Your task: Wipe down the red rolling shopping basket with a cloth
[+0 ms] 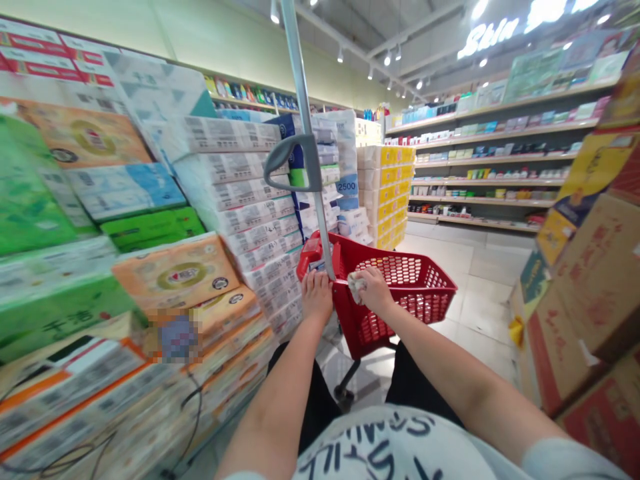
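Note:
A red plastic shopping cart point(357, 327) with perforated sides stands right in front of me. From its near corner rises a metal pole point(299, 73) with a grey loop handle point(315, 163). My left hand point(317, 297) is at the near rim by the pole's base, its fingers curled over the edge. In my right hand point(375, 289), a crumpled whitish cloth point(357, 288) is bunched up against the rim. A brighter red plastic part point(310, 255) sits at the cart's left corner, beyond my left hand.
Stacked tissue packs point(183, 273) line the left side, with loose black cables point(197, 407) low down. Yellow-and-white packs point(393, 197) stand farther ahead. Cardboard boxes point(583, 287) pile up on the right. Stocked shelves point(495, 160) run along the back, past the tiled floor point(487, 327).

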`<move>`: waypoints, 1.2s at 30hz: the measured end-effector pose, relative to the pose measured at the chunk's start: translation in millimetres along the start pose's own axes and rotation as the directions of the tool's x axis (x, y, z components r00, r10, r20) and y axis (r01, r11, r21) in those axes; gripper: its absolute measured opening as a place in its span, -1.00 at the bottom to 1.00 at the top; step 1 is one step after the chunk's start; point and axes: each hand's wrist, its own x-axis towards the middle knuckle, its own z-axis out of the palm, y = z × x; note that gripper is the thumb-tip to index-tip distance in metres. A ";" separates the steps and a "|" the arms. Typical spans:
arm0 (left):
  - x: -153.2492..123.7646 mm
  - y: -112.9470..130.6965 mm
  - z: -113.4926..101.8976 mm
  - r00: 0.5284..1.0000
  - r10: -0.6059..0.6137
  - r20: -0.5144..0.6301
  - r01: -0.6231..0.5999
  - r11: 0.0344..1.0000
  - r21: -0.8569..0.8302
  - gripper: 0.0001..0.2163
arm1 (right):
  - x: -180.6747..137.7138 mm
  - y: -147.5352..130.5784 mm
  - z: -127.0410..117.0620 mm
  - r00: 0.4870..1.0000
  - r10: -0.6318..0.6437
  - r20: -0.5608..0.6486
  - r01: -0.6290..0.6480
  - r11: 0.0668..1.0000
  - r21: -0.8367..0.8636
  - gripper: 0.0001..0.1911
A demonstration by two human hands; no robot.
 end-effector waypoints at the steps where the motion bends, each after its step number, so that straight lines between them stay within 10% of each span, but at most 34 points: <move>1: 0.5 0.1 -0.2 1.000 0.001 0.001 -0.001 1.000 -0.007 -0.67 | 9.5 -6.3 -0.3 1.000 -0.013 -0.008 0.013 1.000 0.013 -0.66; 11: -3.4 -1.4 3.0 1.000 -0.011 0.000 0.011 0.996 -0.086 -0.65 | -17.4 -19.4 8.4 0.964 -0.217 0.155 0.223 0.974 -0.022 -0.67; 30: -8.1 -0.7 3.4 1.000 -0.004 0.005 0.004 0.998 -0.066 -0.63 | 18.5 -30.0 14.3 0.986 -0.144 0.085 0.133 0.983 0.127 -0.58; 36: -10.6 2.1 -1.1 1.000 0.002 0.011 -0.002 0.998 -0.068 -0.62 | -29.2 -27.3 28.4 0.961 -0.257 0.106 0.253 0.966 0.049 -0.57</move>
